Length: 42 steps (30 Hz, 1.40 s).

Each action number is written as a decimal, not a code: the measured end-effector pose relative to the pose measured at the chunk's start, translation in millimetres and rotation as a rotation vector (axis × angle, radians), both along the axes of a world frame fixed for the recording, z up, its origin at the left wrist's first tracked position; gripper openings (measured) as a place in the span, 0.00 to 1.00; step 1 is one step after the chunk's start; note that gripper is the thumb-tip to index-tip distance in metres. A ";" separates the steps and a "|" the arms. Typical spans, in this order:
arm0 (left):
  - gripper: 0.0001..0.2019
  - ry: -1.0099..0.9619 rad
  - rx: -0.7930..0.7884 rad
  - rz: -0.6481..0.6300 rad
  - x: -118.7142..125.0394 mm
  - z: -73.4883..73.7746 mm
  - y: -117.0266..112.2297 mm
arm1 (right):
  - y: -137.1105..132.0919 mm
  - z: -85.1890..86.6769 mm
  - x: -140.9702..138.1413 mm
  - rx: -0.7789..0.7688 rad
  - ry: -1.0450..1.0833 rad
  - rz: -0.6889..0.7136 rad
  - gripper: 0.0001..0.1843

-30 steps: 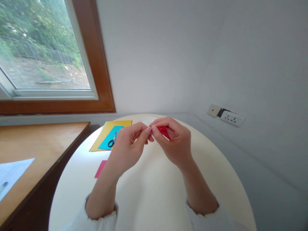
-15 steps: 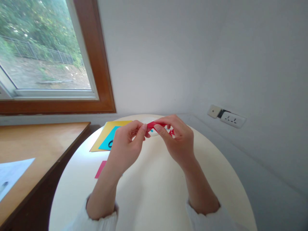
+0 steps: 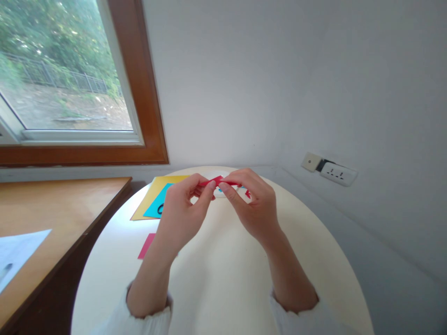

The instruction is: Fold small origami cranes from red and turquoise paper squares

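Between my two hands, above the far part of the round table, is a small piece of folded red paper [image 3: 217, 179]. My left hand [image 3: 186, 203] pinches its left part between thumb and fingers. The thumb and forefinger of my right hand [image 3: 253, 200] close on its right end. The fingers hide much of the paper, so its full shape cannot be made out. Behind the hands a white plate [image 3: 220, 194] shows in part, with blue bits on it. A small red paper piece [image 3: 247, 193] peeks out beside my right fingers.
On the round white table [image 3: 226, 279], yellow paper [image 3: 144, 204] lies under a blue sheet [image 3: 153, 204] with a black ring-shaped thing, perhaps a scissor handle [image 3: 160, 209]. A pink paper [image 3: 145, 246] sits by my left forearm. A wooden desk [image 3: 70, 200] stands left; walls rise behind and right.
My right hand has shifted slightly left, closer to my left hand. The red paper has turned a little, and more of its flat face shows between the fingertips.
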State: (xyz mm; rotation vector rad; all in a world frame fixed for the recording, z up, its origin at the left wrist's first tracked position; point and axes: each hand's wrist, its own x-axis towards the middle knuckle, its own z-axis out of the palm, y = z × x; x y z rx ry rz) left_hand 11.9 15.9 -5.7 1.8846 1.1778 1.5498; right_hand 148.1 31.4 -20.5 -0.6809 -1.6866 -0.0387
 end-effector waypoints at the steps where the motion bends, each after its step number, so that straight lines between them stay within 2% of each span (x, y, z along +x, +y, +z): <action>1: 0.09 0.004 0.007 0.011 0.1 -0.4 -0.1 | 0.1 -0.3 -0.2 -0.001 -0.003 -0.009 0.04; 8: 0.11 0.076 0.083 0.102 -0.5 -3.6 0.6 | 0.4 -1.3 -2.5 0.013 0.024 -0.072 0.03; 20: 0.18 0.213 0.047 0.081 -6.3 -0.2 -0.6 | 0.5 -1.0 1.3 0.026 0.009 -0.124 0.06; 25: 0.16 0.175 0.016 0.070 -5.3 -3.7 1.0 | 0.5 -1.0 0.7 0.014 0.022 -0.108 0.05; 31: 0.22 0.155 -0.012 0.082 -6.1 -3.2 1.3 | 1.0 -1.2 0.8 -0.016 0.046 -0.093 0.06; 35: 0.13 0.082 0.080 0.114 -7.7 -3.0 4.6 | 1.0 -2.1 1.5 -0.095 0.120 -0.043 0.04; 37: 0.07 -0.006 0.128 0.057 -8.7 -5.2 7.3 | 0.6 -2.3 1.8 -0.139 0.148 -0.013 0.04; 40: 0.17 -0.084 0.150 -0.091 -9.9 -10.2 10.8 | -0.5 -1.1 1.8 -0.195 0.173 0.022 0.05; 42: 0.19 -0.093 0.130 -0.166 -10.0 -12.9 12.2 | -1.6 0.5 1.7 -0.225 0.177 0.049 0.07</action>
